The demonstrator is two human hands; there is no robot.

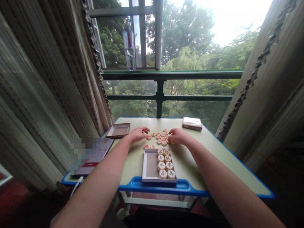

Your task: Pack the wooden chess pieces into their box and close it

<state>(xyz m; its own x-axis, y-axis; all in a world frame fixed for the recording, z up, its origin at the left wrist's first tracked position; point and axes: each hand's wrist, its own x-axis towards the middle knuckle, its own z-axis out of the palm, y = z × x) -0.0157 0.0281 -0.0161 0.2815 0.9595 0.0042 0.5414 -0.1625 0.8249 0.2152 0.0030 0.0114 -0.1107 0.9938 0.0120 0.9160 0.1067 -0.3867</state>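
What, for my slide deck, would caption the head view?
Left hand and right hand flank red-marked discs beyond an open box holding dark-marked discs.

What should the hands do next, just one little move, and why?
I'd say the left hand could pick up the red-marked piece nearest it and set it in the white-rimmed box. That hand seems to hold nothing, the dark-marked pieces sit in two columns on the box's right side, and bare box floor shows on its left.
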